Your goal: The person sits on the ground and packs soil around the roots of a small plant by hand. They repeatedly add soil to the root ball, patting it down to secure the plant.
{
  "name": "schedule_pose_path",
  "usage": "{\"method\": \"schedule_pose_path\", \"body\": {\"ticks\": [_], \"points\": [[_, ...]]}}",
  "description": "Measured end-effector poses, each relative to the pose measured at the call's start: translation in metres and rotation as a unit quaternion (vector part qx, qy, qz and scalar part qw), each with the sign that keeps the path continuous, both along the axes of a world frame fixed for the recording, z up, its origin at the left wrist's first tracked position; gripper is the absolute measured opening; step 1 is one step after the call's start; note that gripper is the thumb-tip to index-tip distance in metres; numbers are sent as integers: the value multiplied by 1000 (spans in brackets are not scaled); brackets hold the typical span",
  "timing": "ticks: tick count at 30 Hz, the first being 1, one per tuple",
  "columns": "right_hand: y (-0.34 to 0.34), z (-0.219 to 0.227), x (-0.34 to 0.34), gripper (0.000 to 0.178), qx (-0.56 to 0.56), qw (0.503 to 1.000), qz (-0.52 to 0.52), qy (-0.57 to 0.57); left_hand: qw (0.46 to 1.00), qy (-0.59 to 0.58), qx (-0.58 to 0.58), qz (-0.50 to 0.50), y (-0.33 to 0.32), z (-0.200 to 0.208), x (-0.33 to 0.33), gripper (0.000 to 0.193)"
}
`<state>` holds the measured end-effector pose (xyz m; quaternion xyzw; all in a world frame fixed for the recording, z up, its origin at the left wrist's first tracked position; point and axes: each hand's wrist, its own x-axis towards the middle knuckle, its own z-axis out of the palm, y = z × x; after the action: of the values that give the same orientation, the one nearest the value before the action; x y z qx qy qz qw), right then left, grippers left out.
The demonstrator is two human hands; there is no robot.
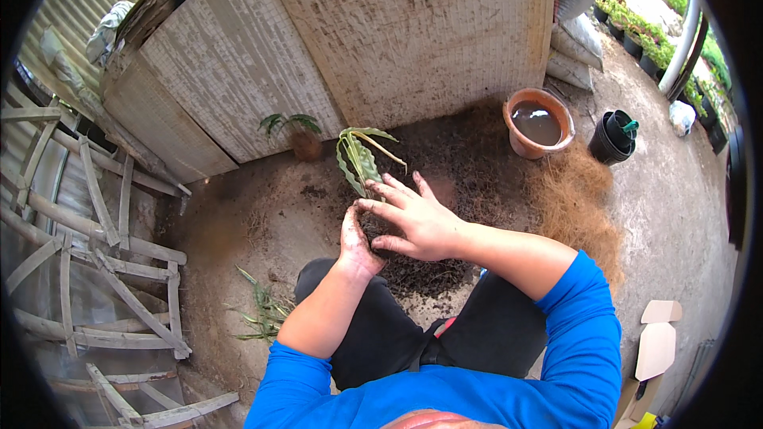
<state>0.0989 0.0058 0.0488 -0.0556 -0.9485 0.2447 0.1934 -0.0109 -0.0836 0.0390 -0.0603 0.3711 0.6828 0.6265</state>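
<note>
A leafy plant (359,160) with long, wavy-edged green leaves leans out beyond my hands, its dark soil-covered base between them. My left hand (357,245) is cupped around the near left side of that base, its fingers dirty with soil. From the right, my right hand (417,221) lies over the base, thumb and fingers spread across it. My hands hide most of the base and the lower stem. Under them, a heap of dark loose soil (433,276) spreads over the ground between my knees.
A small plant with a brown fibrous root ball (306,145) stands by the wooden panels. Rightward are a clay pot of murky water (537,123), black pots (613,137) and brown fibre (576,206). Cut leaves (264,310) lie near my left knee; a wooden frame (95,270) stands left.
</note>
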Motion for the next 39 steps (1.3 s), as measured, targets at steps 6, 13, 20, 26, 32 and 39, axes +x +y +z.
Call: {"method": "schedule_pose_path", "body": {"ticks": [6, 13, 20, 26, 32, 39], "points": [[-2, 4, 0, 52, 17, 1000, -3, 4, 1000, 8, 10, -8, -2, 0, -1, 51], [1, 2, 0, 52, 57, 998, 15, 18, 1000, 13, 11, -7, -2, 1, 0, 51], [2, 2, 1, 52, 65, 998, 18, 12, 1000, 6, 3, -4, -1, 5, 1, 52], [2, 3, 0, 53, 41, 999, 20, -9, 1000, 10, 7, -2, -1, -2, -2, 52], [2, 0, 0, 54, 37, 999, 25, -12, 1000, 14, 8, -8, -1, 2, -1, 52], [2, -3, 0, 52, 23, 999, 22, -11, 1000, 15, -5, -5, 0, 8, 1, 50]]}}
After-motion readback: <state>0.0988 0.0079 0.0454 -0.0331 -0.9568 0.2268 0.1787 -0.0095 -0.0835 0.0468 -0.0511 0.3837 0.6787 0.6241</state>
